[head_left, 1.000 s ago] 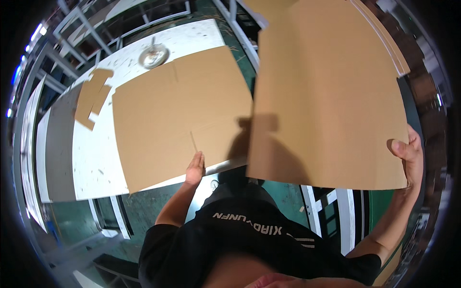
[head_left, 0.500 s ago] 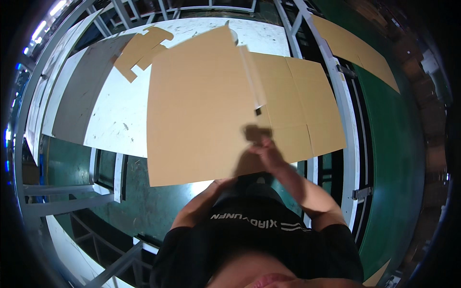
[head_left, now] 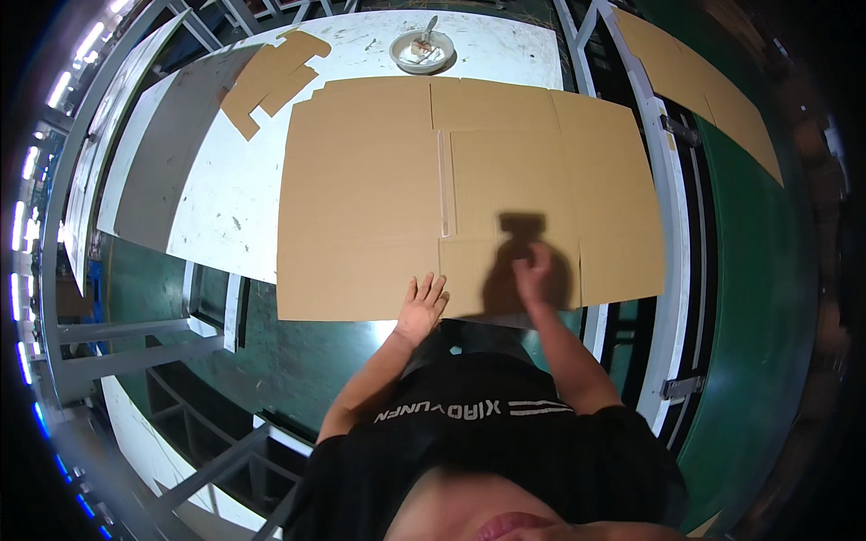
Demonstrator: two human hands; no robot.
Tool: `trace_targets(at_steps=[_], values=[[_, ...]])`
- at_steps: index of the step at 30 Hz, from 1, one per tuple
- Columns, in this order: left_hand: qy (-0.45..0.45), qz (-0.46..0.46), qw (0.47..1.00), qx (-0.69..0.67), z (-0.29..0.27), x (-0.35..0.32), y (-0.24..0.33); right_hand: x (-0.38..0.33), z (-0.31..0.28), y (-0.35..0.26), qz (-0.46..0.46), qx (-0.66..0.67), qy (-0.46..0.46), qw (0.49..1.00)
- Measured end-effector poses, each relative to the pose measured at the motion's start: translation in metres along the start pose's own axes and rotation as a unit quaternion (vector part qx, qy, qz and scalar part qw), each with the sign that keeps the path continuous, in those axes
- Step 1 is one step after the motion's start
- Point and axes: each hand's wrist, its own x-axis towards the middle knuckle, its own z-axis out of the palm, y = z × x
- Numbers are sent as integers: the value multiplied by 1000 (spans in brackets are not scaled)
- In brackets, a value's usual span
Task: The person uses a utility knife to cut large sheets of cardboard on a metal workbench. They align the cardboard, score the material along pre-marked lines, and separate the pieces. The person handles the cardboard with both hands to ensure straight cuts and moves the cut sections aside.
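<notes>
Head view: large flat brown cardboard (head_left: 361, 180) lies on a scuffed white table (head_left: 225, 212), below a round pale bowl (head_left: 422, 56). Bare left hand (head_left: 422, 307): fingers spread at the cardboard's near edge, grasping nothing. Bare right hand (head_left: 536, 272): over the cardboard, blurred; grip cannot be determined.

Tan cardboard (head_left: 505, 185) (white table (head_left: 225, 212), dark-flecked)

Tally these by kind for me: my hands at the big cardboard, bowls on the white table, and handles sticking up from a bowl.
Hands: 2, left hand and right hand
Bowls: 1, the round pale bowl
Handles: 1, the upright handle
Total: 4
</notes>
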Motion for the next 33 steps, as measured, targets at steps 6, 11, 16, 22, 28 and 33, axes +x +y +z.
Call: trace_targets(at_steps=[6,11,16,22,28,33], values=[[-27,33,998,-51,-5,9,-4,56,-200,206,484,217,307,790],[-39,1,996,-85,-9,3,-2,62,-252,141,302,280,234,881],[27,9,996,-89,8,5,-5,3,-196,-59,-62,70,-21,995],[91,29,990,-101,34,3,-13,-58,-22,-83,-325,-328,-231,857],[28,-37,972,-232,18,4,-41,-75,11,-50,-295,-380,-322,815],[150,-398,905,-13,32,0,-227,13,-6,-34,-83,-268,-278,919]])
